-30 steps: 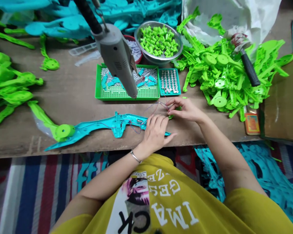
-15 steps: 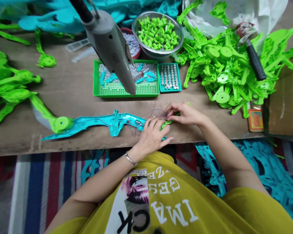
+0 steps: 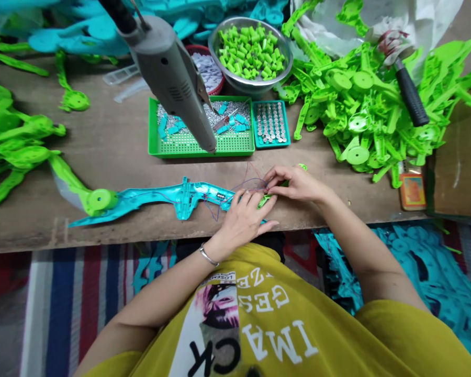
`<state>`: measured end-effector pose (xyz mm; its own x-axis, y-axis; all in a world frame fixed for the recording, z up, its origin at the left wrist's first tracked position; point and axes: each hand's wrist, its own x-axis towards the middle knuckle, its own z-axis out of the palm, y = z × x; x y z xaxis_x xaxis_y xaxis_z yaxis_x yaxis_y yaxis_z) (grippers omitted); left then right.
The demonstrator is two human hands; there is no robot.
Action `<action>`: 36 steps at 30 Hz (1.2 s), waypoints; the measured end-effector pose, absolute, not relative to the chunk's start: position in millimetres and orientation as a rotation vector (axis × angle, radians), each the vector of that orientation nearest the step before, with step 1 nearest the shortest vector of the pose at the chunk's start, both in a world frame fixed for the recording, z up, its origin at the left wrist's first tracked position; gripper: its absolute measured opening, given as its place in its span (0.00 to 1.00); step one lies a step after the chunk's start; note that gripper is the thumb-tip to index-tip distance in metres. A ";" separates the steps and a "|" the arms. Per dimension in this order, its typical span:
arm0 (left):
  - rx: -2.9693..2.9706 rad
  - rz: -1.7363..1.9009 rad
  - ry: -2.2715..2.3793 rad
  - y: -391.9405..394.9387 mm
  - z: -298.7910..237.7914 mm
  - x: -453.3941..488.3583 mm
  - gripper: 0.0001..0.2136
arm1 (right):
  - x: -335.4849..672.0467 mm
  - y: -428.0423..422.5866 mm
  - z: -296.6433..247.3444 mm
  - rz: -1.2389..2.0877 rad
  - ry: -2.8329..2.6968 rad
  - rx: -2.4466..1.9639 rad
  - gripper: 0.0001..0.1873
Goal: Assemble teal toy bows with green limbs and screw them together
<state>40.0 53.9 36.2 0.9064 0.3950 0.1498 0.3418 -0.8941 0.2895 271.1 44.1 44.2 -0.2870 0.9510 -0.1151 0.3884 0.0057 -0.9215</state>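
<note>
A blue plastic bow-shaped half shell [image 3: 153,196] lies along the bench's front edge, its inside facing up. My left hand [image 3: 245,214] rests over its right part, fingers curled down on it. Thin red and blue wires [image 3: 248,178] loop up from the shell. My right hand [image 3: 292,182] pinches wires between thumb and fingertips, just right of the left hand. Beneath and between the hands shows a green plastic limb piece [image 3: 264,201], mostly hidden. At the shell's left end sits another green limb with a round hub [image 3: 101,199].
A grey electric screwdriver [image 3: 176,78] hangs over a green tray [image 3: 204,152] of screws and blue bits. Beside it stand a tray of small metal discs [image 3: 287,125] and a steel bowl [image 3: 251,84] of green caps. Green parts [image 3: 361,110] and a black-handled hammer [image 3: 412,97] lie right.
Both hands stay nearly in place, with slight finger movement at the wires. The view and the hanging screwdriver shift a little.
</note>
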 end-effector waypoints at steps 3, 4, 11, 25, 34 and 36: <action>2.811 0.240 0.555 53.7 38.7 41.7 0.29 | 271.7 41.3 43.5 1.269 -1.677 -1.407 0.15; 2.815 0.219 0.561 53.3 39.6 42.5 0.29 | 272.4 40.2 42.9 1.280 -1.652 -1.401 0.16; 2.829 0.074 0.621 51.1 47.5 49.0 0.31 | 278.8 35.1 34.8 1.223 -1.642 -1.296 0.20; 2.830 0.239 0.473 59.1 38.3 41.7 0.29 | 256.9 21.8 46.8 0.646 -2.021 -1.418 0.05; 2.818 0.350 0.460 58.6 34.6 37.4 0.29 | 271.4 6.9 43.0 0.546 -2.062 -1.488 0.02; 2.832 0.449 0.476 54.5 35.7 35.0 0.27 | 270.3 5.1 42.2 0.517 -2.025 -1.464 0.02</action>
